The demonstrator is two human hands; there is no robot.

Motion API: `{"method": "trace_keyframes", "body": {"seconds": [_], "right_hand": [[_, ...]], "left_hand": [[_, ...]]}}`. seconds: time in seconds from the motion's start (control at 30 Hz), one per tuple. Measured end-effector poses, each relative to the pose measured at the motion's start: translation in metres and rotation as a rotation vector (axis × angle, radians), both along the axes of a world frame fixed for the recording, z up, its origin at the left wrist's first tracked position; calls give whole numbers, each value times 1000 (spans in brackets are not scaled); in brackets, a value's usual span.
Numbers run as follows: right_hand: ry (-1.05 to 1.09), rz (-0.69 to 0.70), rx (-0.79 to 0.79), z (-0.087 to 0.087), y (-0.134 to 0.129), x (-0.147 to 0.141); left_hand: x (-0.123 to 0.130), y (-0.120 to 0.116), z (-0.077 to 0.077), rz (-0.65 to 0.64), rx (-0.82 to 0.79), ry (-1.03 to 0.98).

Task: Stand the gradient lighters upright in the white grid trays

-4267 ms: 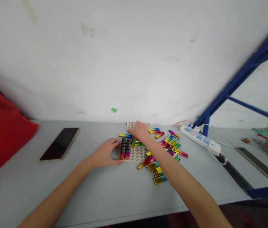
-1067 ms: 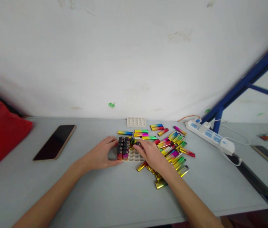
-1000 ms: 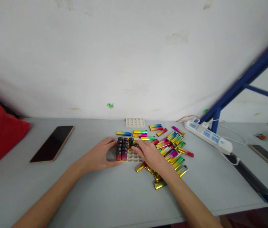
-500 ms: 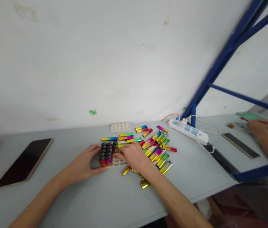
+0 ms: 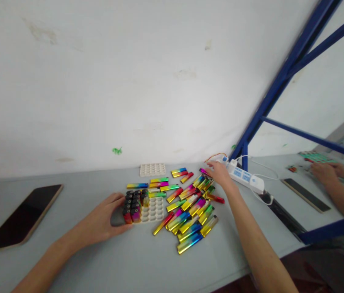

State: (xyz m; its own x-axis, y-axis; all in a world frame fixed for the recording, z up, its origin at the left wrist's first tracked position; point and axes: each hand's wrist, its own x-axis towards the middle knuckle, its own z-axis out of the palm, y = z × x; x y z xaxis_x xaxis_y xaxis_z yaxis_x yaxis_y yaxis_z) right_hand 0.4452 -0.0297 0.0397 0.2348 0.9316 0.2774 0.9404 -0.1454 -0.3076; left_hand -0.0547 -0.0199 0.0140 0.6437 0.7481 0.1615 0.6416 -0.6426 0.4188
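A white tray (image 5: 153,209) with round holes lies on the grey table; lighters (image 5: 133,203) with black tops stand upright in its left part. My left hand (image 5: 106,215) curves around the tray's left end, thumb and fingers apart, beside the standing lighters. Loose lighters in shiny gold, red, blue, green and purple (image 5: 190,207) lie in a pile right of the tray. My right hand (image 5: 219,173) is over the back right edge of this pile, near a purple lighter (image 5: 204,172); what its fingertips touch is too small to tell.
A second white tray (image 5: 153,169) lies by the wall. At right are a power strip (image 5: 245,176) with cables and a blue metal frame (image 5: 269,97). A dark tablet (image 5: 22,217) lies left. Beyond the frame, another person's hands (image 5: 326,173) work near a dark flat object (image 5: 306,194).
My right hand has moved from the tray to the back right of the pile, uncovering the tray's holes. My left hand stays beside the standing lighters. The view has shifted slightly.
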Motion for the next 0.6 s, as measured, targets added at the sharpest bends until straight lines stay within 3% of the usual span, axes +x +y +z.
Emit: {"method": "trace_keyframes", "body": {"seconds": [0.2,0.37,0.47,0.6], "right_hand": [[7,-31,-59,-28,3,0],[75,54,79,-27,2,-1],[250,113,212,-25,-3,-15],[616,185,196,-22,-7,-50]], "left_hand": [[-2,-2,2,6,-25,41],[-3,-2,0,8,-25,15],[0,-4,3,13,-31,-2],[4,-8,10,-2,-42,-18]]}}
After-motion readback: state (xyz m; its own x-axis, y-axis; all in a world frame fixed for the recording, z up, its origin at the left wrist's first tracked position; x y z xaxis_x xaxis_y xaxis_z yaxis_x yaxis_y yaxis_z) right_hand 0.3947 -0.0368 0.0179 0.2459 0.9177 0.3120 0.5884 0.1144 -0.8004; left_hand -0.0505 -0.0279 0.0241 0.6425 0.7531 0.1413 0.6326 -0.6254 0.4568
